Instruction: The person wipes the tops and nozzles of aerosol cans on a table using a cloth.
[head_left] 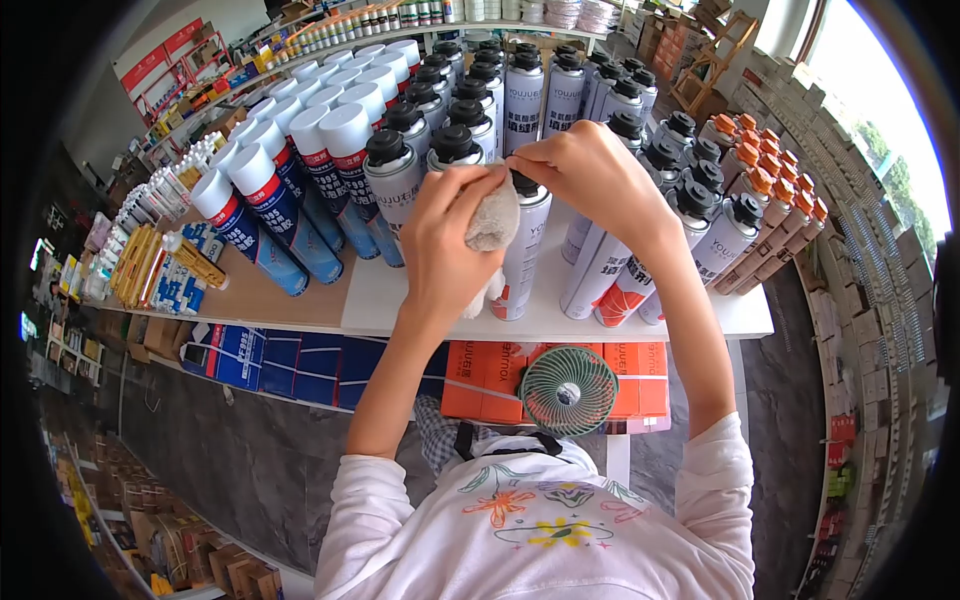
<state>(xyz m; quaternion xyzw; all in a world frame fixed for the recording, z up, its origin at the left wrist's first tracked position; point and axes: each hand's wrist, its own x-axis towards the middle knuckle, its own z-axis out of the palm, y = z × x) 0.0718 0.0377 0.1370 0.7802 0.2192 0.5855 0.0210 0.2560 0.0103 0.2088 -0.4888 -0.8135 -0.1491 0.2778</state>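
My left hand (pixel 447 232) is closed around a greyish-white cloth (pixel 492 222), part of which hangs below the fingers. The fingers of my right hand (pixel 590 175) are pinched together at the top of a white can (pixel 524 255) with a black cap, just right of the cloth. What that pinch holds is too small to make out. The can stands upright near the front edge of the white tabletop (pixel 400 300). Rows of similar black-capped cans (pixel 395 180) stand behind it and on both sides.
Blue cans with white caps (pixel 270 215) stand at the left, orange-capped cans (pixel 775 190) at the right. Yellow tubes (pixel 150 260) lie at the far left. Below the tabletop are orange boxes (pixel 482 375), blue boxes (pixel 300 368) and a green round fan (pixel 568 391).
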